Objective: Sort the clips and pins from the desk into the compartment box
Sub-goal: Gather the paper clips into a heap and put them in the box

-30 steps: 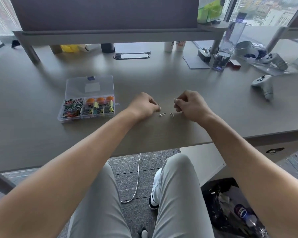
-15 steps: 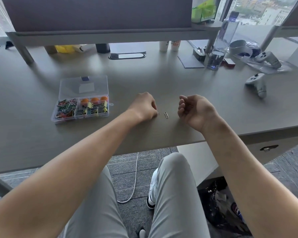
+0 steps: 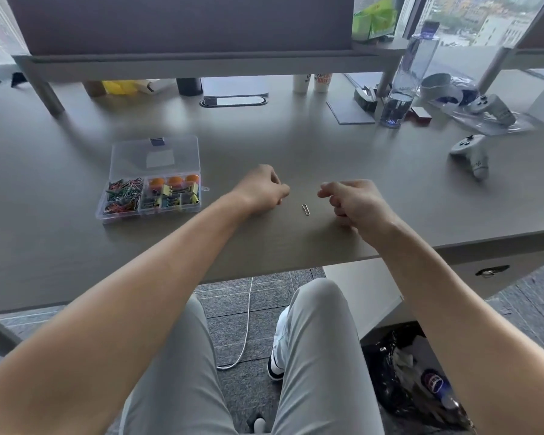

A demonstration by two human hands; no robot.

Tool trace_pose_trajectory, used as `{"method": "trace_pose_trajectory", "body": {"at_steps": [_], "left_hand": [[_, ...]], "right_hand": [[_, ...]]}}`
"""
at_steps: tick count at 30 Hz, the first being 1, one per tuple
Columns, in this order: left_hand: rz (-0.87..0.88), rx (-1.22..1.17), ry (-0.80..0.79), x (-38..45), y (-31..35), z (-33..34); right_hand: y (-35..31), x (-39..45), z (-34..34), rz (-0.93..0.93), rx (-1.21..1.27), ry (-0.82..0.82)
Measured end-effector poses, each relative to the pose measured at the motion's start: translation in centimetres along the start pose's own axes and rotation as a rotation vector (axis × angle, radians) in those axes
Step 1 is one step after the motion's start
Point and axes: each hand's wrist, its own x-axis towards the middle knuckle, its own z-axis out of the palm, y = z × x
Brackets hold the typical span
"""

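desk (image 3: 76, 252): matt woodgrain | compartment box (image 3: 157, 152): clear plastic | paper clip (image 3: 305, 209): metal

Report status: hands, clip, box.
Left hand and right hand curled, contents unclear. One paper clip on desk between them. Box open, left. Nothing blocking.

Grey desk (image 3: 76, 246), dark partition (image 3: 182, 23), window (image 3: 471, 20), carpet floor (image 3: 233, 324)

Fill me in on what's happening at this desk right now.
A person seated at the desk is sorting loose clips into an open compartment box that already holds coloured paper clips, binder clips and orange pins. One silver paper clip lies on the desk between the hands. The left hand and right hand both have curled fingers, pinched at the tips; whether either holds a clip is too small to tell.
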Motion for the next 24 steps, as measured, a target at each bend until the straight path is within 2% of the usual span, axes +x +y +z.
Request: {"method": "trace_pose_trajectory", "body": {"at_steps": [3, 6, 9, 12, 16, 18, 24], "left_hand": [[-0.166, -0.426, 0.047, -0.2, -0.4, -0.7], [-0.315, -0.664, 0.05, 0.0, -0.2, -1.3], [-0.395, -0.752, 0.043, 0.3, 0.0, -1.7], [-0.366, -0.631, 0.051, 0.8, 0.0, -1.3], [-0.139, -0.098, 0.099, 1.5, -0.7, -0.7], [-0.077, 0.087, 0.078, 1.7, -0.9, -0.6], [0.071, 0.177, 0.005, 2.0, -0.7, -1.2]], "right_hand": [[0.1, -0.1, 0.5, -0.185, -0.49, 0.059], [0.5, -0.5, 1.9, -0.283, -0.603, 0.117], [0.5, -0.8, 2.8, -0.338, -0.677, 0.167], [-0.1, -0.7, 3.1, -0.309, -0.691, 0.151], [-1.1, 0.6, 3.2, -0.196, -0.777, 0.046], [-1.5, 1.0, 3.2, -0.156, -0.813, 0.001], [-1.7, 1.0, 3.0, -0.126, -0.819, -0.091]]}}
